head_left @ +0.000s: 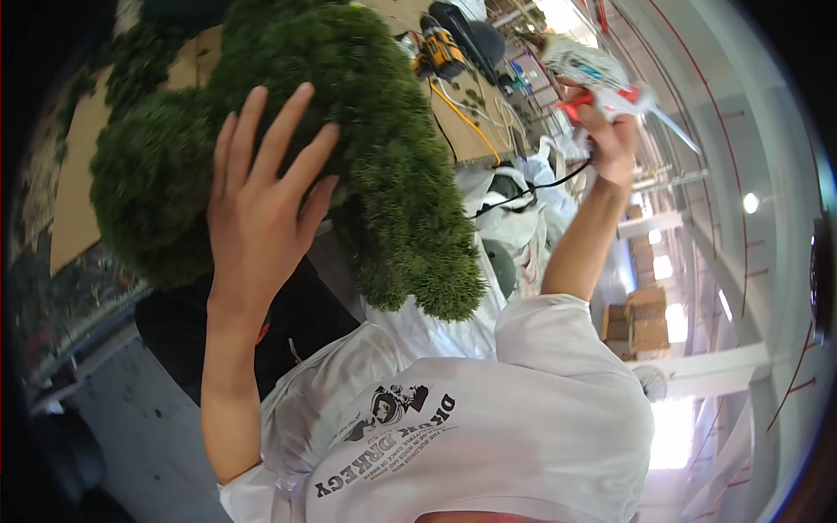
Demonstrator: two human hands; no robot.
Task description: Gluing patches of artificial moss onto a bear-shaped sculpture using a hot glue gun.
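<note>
A large shaped piece covered in green artificial grass (384,166) fills the upper left and middle, with a rounded lobe at its left and a long limb hanging toward my lap. My left hand (261,192) lies on it, fingers spread and stretched out, gripping nothing. Off to the right, my raised right hand (610,144) is closed round a white glue gun (615,98) with a red trigger and a pale pointed tip. The gun is held apart from the green piece. A black cord (562,181) hangs below that hand.
Green tufts (148,65) and a cardboard sheet (74,209) lie on the worktable at the left. Beyond the green piece are a yellow-and-black power drill (442,54) and an orange cord (466,124). White plastic sacks (523,218) stand at the right, with cardboard boxes (643,318) farther off.
</note>
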